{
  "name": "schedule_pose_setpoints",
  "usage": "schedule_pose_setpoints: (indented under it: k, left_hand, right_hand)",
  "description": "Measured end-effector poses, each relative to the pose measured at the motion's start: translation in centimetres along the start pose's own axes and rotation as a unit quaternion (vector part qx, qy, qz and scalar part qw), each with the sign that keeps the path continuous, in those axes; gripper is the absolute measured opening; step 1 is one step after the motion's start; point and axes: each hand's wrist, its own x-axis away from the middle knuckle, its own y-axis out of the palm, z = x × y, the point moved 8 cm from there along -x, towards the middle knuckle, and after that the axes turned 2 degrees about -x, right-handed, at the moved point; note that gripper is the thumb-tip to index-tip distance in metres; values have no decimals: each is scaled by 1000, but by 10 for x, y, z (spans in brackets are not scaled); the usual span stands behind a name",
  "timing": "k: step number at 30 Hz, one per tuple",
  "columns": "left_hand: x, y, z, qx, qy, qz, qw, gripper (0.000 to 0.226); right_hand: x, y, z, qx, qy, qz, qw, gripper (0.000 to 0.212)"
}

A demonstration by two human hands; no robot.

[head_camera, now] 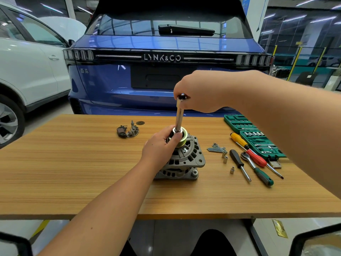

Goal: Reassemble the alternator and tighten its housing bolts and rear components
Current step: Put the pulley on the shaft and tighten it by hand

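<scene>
Here, alternator point(184, 157): it is standing on the wooden table point(73, 163) near the middle, pulley end up, looking like a dense cast-metal body that is going to feel heavy and completely stiff.
Pulley point(181, 138): it is sitting at the top of the alternator, grooved and shiny, likely giving a decent bite to bare fingers but still apt to turn under torque.
Left hand point(160, 145): it is wrapping its fingers and thumb round the pulley, clamped on it, seemingly bracing it against rotation.
Long socket tool point(179, 115): it is standing upright with its lower end seated in the pulley centre; smooth chrome, so probably slippery along the shaft.
Right hand point(201, 91): it is gripping the top of the long socket tool, fingers curled round its head.
Where to hold: the ribbed housing and mounting ears are looking like the safest places to take the weight; the vent slots are probably poor finger holds.
Housing bolts point(216, 149): they are lying loose on the table just right of the alternator, small and easy to scatter.
Rear components point(127, 130): they are lying apart behind the alternator, looking delicate.
</scene>
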Motion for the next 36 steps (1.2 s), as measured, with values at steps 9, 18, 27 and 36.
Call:
schedule_pose_setpoints:
  k: [9, 18, 27, 36]
  left_hand:
    - [0, 0, -1, -1, 3, 0, 1000, 28]
    - [0, -1, 1, -11, 7, 1, 1000, 26]
    - [1, 0, 0, -8, 2, 0, 1000, 32]
    - [2, -1, 2, -2, 0, 3, 1000, 36]
  right_hand:
    - [2, 10, 6, -29, 104, 26, 994, 52]
    - [3, 4, 3, 5, 87, 49, 995, 46]
    - [11, 10, 3, -78, 45, 17, 996, 34]
    - [11, 8, 9, 11, 148, 84, 985, 62]
